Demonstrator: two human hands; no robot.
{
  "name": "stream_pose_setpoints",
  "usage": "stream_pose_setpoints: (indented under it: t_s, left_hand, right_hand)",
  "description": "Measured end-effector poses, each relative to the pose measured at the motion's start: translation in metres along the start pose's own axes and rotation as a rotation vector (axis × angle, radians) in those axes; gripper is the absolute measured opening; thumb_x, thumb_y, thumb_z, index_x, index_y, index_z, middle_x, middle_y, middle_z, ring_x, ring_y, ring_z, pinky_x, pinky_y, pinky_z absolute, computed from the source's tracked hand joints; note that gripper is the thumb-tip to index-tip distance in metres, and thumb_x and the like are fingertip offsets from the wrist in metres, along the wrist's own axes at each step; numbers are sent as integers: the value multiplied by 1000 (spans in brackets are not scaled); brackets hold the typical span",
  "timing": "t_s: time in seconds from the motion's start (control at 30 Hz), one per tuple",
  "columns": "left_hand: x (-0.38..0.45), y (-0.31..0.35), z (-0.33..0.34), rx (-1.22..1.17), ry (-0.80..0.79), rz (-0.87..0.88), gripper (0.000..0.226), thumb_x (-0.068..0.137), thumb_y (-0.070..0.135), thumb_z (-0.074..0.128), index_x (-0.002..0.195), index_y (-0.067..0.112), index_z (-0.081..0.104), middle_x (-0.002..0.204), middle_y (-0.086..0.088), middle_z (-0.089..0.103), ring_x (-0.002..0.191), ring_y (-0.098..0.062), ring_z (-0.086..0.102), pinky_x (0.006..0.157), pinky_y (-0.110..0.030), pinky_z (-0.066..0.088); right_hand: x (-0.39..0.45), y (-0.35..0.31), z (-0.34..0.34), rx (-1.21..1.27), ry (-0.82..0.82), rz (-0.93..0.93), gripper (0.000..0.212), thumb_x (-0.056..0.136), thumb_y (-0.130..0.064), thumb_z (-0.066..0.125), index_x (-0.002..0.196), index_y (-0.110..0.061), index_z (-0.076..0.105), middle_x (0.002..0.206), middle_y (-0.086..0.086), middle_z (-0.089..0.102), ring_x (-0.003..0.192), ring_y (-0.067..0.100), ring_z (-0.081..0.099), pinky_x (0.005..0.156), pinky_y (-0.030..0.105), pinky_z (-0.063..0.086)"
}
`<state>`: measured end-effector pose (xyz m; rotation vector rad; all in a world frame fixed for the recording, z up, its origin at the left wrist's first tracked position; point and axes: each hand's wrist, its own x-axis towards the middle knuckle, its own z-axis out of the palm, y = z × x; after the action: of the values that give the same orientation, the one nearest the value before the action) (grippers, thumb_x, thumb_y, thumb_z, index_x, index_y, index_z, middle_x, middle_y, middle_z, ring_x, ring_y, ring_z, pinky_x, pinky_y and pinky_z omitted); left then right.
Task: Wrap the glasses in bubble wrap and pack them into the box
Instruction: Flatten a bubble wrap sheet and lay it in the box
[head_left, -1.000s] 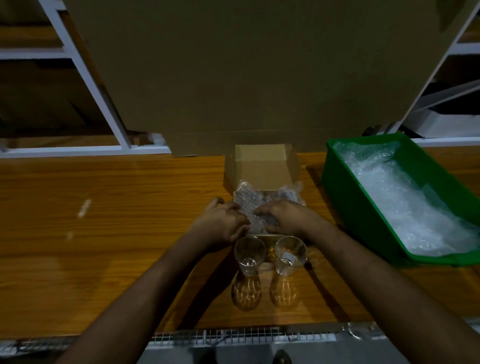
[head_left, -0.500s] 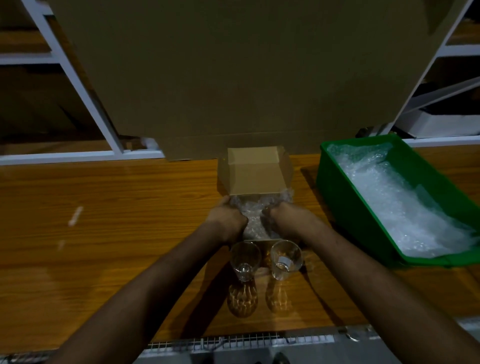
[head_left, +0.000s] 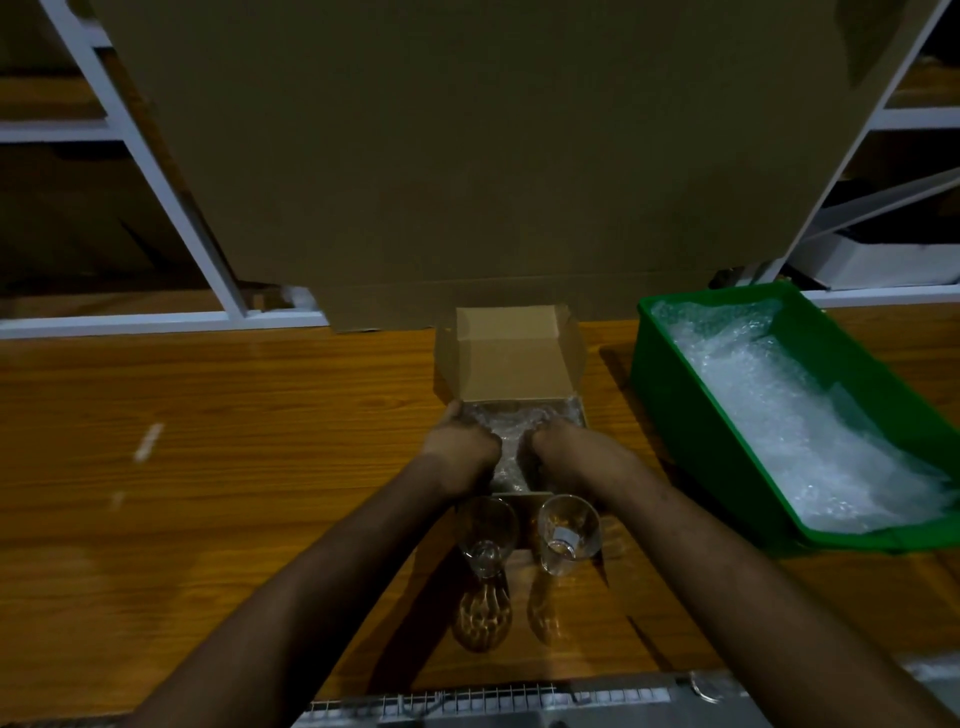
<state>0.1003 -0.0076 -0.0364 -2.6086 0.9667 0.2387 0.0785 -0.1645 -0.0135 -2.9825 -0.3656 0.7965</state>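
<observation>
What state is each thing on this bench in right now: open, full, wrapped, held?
Small cardboard box: open, lid flap up.
Bubble-wrapped bundle: inside the box, under both hands.
Left hand: fingers curled on the bundle.
Right hand: fingers curled on the bundle.
Two glasses: upright, unwrapped, untouched.
Green bin: holds loose bubble wrap.

Wooden tabletop, orange-brown grain, faint pale scuff marks toward left. Large flat cardboard sheet standing upright at far edge, filling most of background. White metal shelving frame behind it, both sides. Wire grid strip along near edge, metal ring just beside its right end. Dim light throughout.
</observation>
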Motion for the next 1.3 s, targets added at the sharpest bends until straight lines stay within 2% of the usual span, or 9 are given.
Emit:
stream_pose_setpoints:
  t_s: [0.13,0.27,0.47,0.57,0.77,0.9,1.03,1.2,1.3]
  left_hand:
    - [-4,-1,-1,-39,-99,-59,21,97,37,54,107,20,63,112,-5,68,117,-23,58,118,-55,10]
    - [-2,-1,5,-4,-170,-52,31,98,37,53,121,19,61,135,-7,59,136,-26,43,118,-57,9]
    - [-7,-1,8,11,-247,-66,54,100,45,47,146,17,41,158,-7,36,151,-26,19,121,-55,6]
    - [-14,-4,7,3,-261,-67,58,104,44,37,154,15,29,164,-6,24,154,-25,9,121,-53,4]
    - [-29,-16,16,5,-88,-30,53,97,49,51,139,17,47,149,-6,47,144,-22,32,118,-54,11]
    - [-36,-23,18,-23,18,-14,40,100,47,42,126,19,57,139,-4,56,141,-21,36,118,-52,13]
    - [-41,-26,19,-16,65,12,38,100,46,43,124,21,60,136,-2,59,140,-22,36,117,-50,17]
    - [-49,-31,15,-101,260,-27,38,92,41,62,127,27,63,144,-5,49,135,-26,35,110,-44,31]
    - [-52,-35,17,-156,230,-141,56,85,54,66,134,27,58,153,-13,33,140,-32,25,112,-48,28]
  right_hand:
    - [-6,1,-4,29,17,27,29,95,-14,62,124,-16,63,123,4,62,104,16,60,85,32,54]
    - [-5,-4,3,-18,-36,-13,30,98,-15,58,127,-16,65,133,6,60,120,21,58,97,35,52]
    - [-9,-9,3,-1,-33,-64,33,103,-16,50,133,-11,61,140,10,56,128,23,53,102,32,43]
    - [-10,-10,6,-17,3,-75,32,101,-15,54,131,-6,59,135,12,57,121,24,57,97,33,47]
    - [-10,-3,-3,4,184,-53,41,94,-12,62,134,-20,56,128,7,58,104,16,61,83,30,55]
    - [-14,6,-11,-120,270,-110,45,88,-26,72,131,-31,60,129,4,53,111,19,58,94,36,53]
    - [-15,10,-5,-248,223,-137,47,86,-45,69,130,-34,61,128,0,54,125,19,39,102,39,37]
    - [-21,18,-6,-208,320,-117,55,85,-56,66,135,-36,57,128,-1,44,121,21,32,95,38,35]
    - [-27,25,-3,-151,333,-17,63,81,-65,66,138,-39,53,125,1,33,120,22,29,99,41,36]
